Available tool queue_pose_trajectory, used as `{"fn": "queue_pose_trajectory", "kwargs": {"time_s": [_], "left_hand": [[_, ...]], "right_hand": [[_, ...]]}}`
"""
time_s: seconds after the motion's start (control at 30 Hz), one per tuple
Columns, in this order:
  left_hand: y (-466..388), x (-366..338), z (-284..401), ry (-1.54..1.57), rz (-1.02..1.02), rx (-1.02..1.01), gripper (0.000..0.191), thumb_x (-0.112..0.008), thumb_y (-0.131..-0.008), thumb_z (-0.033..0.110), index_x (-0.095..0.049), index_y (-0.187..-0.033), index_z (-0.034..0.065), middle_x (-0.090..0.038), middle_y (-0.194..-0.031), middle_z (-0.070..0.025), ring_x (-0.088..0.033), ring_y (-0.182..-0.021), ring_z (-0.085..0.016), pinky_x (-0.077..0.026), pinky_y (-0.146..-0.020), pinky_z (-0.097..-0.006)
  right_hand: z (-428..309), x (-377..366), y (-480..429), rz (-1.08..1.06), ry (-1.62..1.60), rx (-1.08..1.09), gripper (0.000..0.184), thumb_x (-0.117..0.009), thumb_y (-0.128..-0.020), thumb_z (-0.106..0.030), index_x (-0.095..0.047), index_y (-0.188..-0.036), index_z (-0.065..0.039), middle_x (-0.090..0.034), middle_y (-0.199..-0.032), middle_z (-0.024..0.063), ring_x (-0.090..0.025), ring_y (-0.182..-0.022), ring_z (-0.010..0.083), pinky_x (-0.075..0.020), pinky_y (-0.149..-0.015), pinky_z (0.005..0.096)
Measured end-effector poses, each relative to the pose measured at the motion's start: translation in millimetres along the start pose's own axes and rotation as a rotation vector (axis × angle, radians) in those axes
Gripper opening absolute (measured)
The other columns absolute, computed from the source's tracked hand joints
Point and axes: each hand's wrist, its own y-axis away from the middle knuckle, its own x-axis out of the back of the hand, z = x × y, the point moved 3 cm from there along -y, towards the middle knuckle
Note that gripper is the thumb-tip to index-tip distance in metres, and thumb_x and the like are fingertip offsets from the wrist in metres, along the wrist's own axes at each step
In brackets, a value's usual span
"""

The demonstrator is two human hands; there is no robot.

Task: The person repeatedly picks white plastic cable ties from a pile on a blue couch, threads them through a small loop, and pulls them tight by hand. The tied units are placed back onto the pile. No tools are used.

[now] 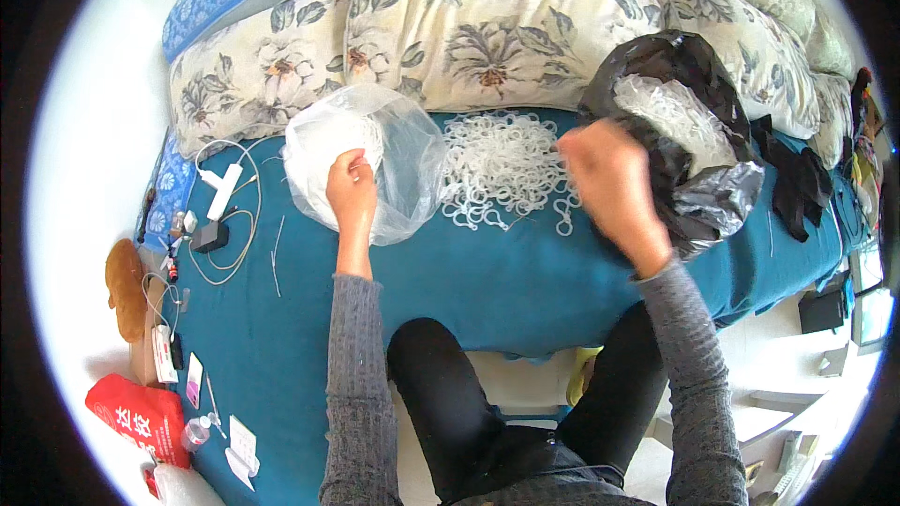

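My left hand (353, 193) is over a clear plastic bag (408, 154) that holds a mass of white pieces (316, 154). Thumb and fingertips come together there, and whether they pinch a small piece is not clear. To the right of the bag lies a loose heap of whitish plastic hooks with ring ends (503, 161). My right hand (608, 179), blurred and with curled fingers, is at the heap's right edge. It partly covers a black plastic bag (661, 63) with a clear plastic liner or bag (675, 116) inside. Its fingertips and any contents are hidden.
Floral cushions (492, 35) line the back of the teal-covered surface (457, 281). On the left are a white power strip (223, 191), a black adapter (209, 236) and looped cables. A red bag (140, 414) and small bottle (195, 432) lie lower left; black fabric (794, 183) lies right.
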Motion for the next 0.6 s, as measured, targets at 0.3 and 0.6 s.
{"fn": "queue_pose_trajectory", "kwargs": {"time_s": [0.3, 0.6], "left_hand": [[0, -27, -53, -0.757, -0.129, 0.0, 0.025, -0.072, -0.072, 0.013, -0.066, -0.092, -0.0014, -0.061, -0.091, -0.0237, -0.06, -0.088, -0.038, -0.048, -0.079, -0.0429], [18, -18, -28, -0.704, 0.059, 0.017, 0.01, -0.064, -0.079, 0.011, -0.069, -0.076, 0.0029, -0.064, -0.087, -0.0134, -0.063, -0.078, -0.033, -0.049, -0.069, -0.0411]], "right_hand": [[-18, -135, 52, -0.423, -0.233, -0.272, 0.012, -0.058, -0.084, -0.013, -0.067, -0.084, -0.005, -0.063, -0.085, 0.0151, -0.062, -0.079, 0.0334, -0.0511, -0.071, 0.0418], [-10, -117, 73, -0.542, 0.013, -0.292, 0.016, -0.06, -0.084, -0.019, -0.066, -0.08, -0.006, -0.062, -0.083, 0.0147, -0.062, -0.077, 0.0333, -0.0504, -0.067, 0.0428]]}}
